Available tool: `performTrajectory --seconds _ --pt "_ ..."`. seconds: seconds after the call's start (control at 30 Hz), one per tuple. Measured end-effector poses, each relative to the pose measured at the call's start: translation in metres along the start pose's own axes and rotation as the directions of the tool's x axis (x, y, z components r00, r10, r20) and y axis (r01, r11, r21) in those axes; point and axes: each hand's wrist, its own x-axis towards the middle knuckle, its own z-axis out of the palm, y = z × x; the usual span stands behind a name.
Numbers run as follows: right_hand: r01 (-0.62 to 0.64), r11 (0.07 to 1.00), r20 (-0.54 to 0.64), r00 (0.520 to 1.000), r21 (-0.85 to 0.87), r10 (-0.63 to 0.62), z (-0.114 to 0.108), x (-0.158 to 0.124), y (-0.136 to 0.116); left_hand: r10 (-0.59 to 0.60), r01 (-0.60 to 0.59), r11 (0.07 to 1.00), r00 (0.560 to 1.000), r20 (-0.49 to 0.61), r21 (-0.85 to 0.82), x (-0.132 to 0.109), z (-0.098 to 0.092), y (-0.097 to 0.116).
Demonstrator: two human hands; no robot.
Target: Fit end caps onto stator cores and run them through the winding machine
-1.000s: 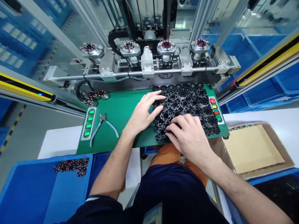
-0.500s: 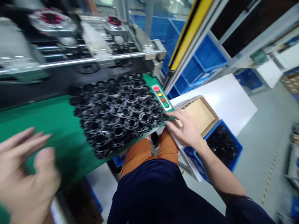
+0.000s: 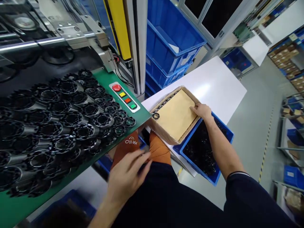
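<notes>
My right hand (image 3: 202, 111) is at the right side of a shallow carton (image 3: 163, 134), its thumb and fingers closed on the edge of a tan cardboard sheet (image 3: 178, 112). The sheet lies in the carton over most of its contents, with a row of black ring-ended parts (image 3: 155, 116) showing along the left side. My left hand (image 3: 129, 174) hangs over my lap, slightly blurred, its fingers stretched out and holding nothing that I can see. Left of it, many black toothed cylinders (image 3: 64, 144) stand packed together on the green work surface (image 3: 99, 76).
Beside the carton, a blue bin (image 3: 199, 152) holds a heap of black parts. A button panel (image 3: 124, 97) sits at the green surface's corner, below a yellow post (image 3: 118, 28). Blue crates (image 3: 171, 53) are stacked behind the white table (image 3: 220, 82).
My view has swung right. My right hand has gone from the corner of the green surface to the cardboard sheet and closed on it. My left hand has come across to my lap.
</notes>
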Motion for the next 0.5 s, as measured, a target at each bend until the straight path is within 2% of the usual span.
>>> performTrajectory --seconds 0.07,0.13,0.2,0.27,0.37,0.5 --pt "-0.006 1.0 0.014 1.0 0.017 0.006 0.002 0.007 0.002 -0.059 0.048 0.989 0.996 0.071 0.136 0.034 0.021 0.015" --pt "-0.001 0.998 -0.009 1.0 0.063 0.002 0.003 0.007 0.005 -0.15 0.103 0.95 0.979 0.141 0.294 0.086 0.043 0.024" --pt "0.031 0.989 -0.062 0.998 0.143 -0.023 0.004 -0.001 0.011 -0.25 0.149 0.895 0.948 0.195 0.421 0.136 0.063 0.028" --pt "0.097 0.963 -0.143 0.988 0.25 -0.062 0.003 -0.016 0.023 -0.324 0.179 0.851 0.919 0.225 0.494 0.17 0.075 0.027" --pt "0.204 0.88 -0.294 0.953 0.429 -0.077 0.001 -0.053 0.062 -0.369 0.171 0.811 0.892 0.262 0.559 0.187 0.079 0.024" --pt "0.224 0.749 -0.437 0.895 0.623 0.095 -0.005 -0.121 0.141 -0.33 0.108 0.815 0.894 0.302 0.569 0.193 0.078 0.03"
